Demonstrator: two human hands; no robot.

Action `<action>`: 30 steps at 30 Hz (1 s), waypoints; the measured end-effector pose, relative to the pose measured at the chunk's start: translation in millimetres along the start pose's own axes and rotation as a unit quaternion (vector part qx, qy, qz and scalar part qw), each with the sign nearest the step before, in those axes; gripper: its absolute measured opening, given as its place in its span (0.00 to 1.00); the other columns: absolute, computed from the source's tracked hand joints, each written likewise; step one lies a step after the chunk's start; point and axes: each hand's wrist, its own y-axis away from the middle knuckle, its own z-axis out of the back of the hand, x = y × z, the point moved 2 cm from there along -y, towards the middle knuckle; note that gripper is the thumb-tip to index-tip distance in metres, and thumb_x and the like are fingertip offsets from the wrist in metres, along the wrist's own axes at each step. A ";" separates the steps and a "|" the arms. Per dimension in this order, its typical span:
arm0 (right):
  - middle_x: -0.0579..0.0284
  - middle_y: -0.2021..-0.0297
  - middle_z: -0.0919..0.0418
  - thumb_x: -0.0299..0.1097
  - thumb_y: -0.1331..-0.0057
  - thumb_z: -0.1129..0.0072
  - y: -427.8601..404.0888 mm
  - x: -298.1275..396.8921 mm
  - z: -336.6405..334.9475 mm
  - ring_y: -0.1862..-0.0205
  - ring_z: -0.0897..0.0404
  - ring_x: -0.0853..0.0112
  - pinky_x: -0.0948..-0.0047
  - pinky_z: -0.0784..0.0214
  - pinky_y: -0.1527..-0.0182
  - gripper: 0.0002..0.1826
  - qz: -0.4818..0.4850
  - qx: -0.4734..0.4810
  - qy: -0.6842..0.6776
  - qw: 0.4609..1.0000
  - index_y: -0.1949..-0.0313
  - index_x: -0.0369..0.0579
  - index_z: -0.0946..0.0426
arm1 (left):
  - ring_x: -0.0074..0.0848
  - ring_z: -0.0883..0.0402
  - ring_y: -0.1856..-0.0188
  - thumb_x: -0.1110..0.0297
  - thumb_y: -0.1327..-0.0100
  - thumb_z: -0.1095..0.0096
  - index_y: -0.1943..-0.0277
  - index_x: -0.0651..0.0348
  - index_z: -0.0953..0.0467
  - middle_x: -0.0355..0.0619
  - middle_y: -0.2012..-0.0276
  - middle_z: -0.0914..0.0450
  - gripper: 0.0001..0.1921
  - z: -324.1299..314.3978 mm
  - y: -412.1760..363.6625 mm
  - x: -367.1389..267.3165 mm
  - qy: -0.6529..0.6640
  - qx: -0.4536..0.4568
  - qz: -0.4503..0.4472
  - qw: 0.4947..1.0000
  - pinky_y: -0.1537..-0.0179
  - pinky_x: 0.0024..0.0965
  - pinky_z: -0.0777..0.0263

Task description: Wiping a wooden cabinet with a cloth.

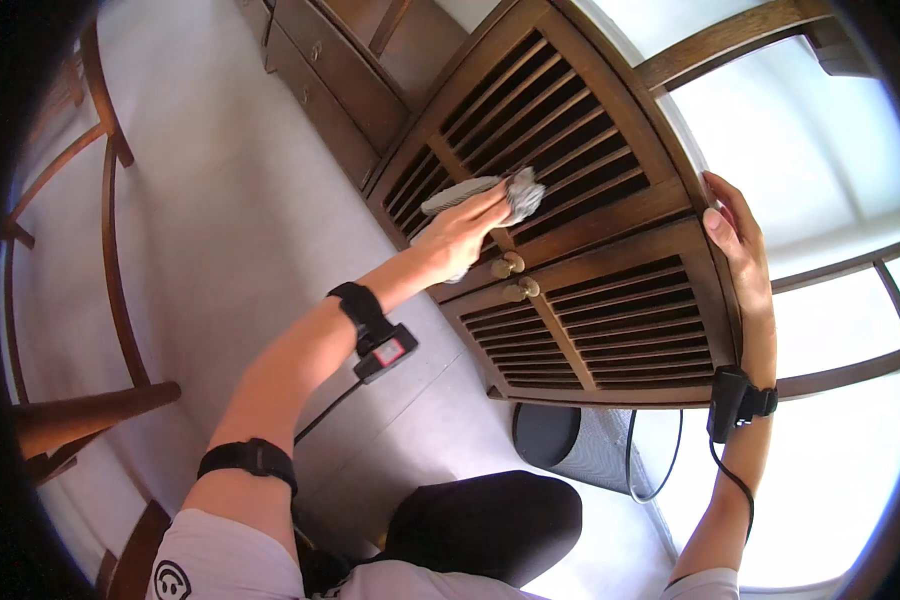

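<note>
A dark wooden cabinet [615,214] with two slatted doors and round brass-coloured knobs [521,289] stands before me. My left hand [461,236] holds a grey-white cloth [525,196], which bunches at the fingertips against the slats of the upper door in view; part of the cloth hangs out beside the hand. My right hand [739,240] rests at the cabinet's top edge, thumb on the near side and fingers curled over the rim, with no object seen in it. Both doors are closed.
A black mesh bin [596,442] stands on the floor beside the cabinet. Drawers [330,82] adjoin the cabinet's far side. Wooden chair frames [112,262] are at the left. My dark-clad knee [487,525] is low in the view. Cables run from straps on both forearms.
</note>
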 end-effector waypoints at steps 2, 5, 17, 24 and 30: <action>0.46 0.47 0.36 0.63 0.51 0.44 1.1 -0.8 2.3 0.41 0.41 0.56 0.59 0.58 0.37 0.42 -0.001 -0.002 -0.002 1.000 0.46 0.42 0.35 | 0.35 0.35 0.42 0.93 0.55 0.52 0.45 0.61 0.34 0.52 0.41 0.39 0.31 8.1 -7.6 -5.5 0.070 -0.038 0.020 0.997 0.42 0.28 0.36; 0.48 0.47 0.35 0.60 0.48 0.44 0.3 -8.2 7.1 0.41 0.41 0.58 0.59 0.58 0.37 0.38 0.001 -0.001 0.005 1.000 0.46 0.42 0.34 | 0.37 0.33 0.43 0.94 0.54 0.54 0.45 0.61 0.34 0.51 0.44 0.34 0.31 29.1 -62.6 -57.6 0.080 -0.135 0.077 0.985 0.42 0.29 0.36; 0.50 0.49 0.34 0.62 0.49 0.44 1.1 0.0 -2.7 0.43 0.39 0.62 0.65 0.52 0.40 0.42 0.021 0.030 -0.052 0.998 0.46 0.38 0.37 | 0.35 0.46 0.36 0.53 0.40 0.51 0.44 0.58 0.36 0.52 0.39 0.44 0.25 -13.9 -144.6 -46.1 0.120 0.194 0.036 0.973 0.40 0.42 0.42; 0.47 0.47 0.35 0.68 0.52 0.47 0.6 3.2 0.4 0.41 0.41 0.58 0.59 0.58 0.38 0.46 0.009 0.000 0.038 0.999 0.46 0.40 0.36 | 0.43 0.41 0.40 0.54 0.34 0.63 0.47 0.62 0.36 0.57 0.49 0.33 0.22 70.4 -169.4 10.5 -0.213 -0.120 0.093 0.965 0.36 0.46 0.53; 0.46 0.46 0.36 0.68 0.53 0.46 0.1 -4.1 3.0 0.41 0.42 0.57 0.58 0.59 0.38 0.47 -0.001 0.002 0.024 1.000 0.45 0.40 0.37 | 0.45 0.34 0.49 0.61 0.37 0.57 0.65 0.66 0.26 0.55 0.60 0.25 0.16 58.6 -114.9 32.9 -0.246 -0.133 0.111 0.954 0.39 0.44 0.52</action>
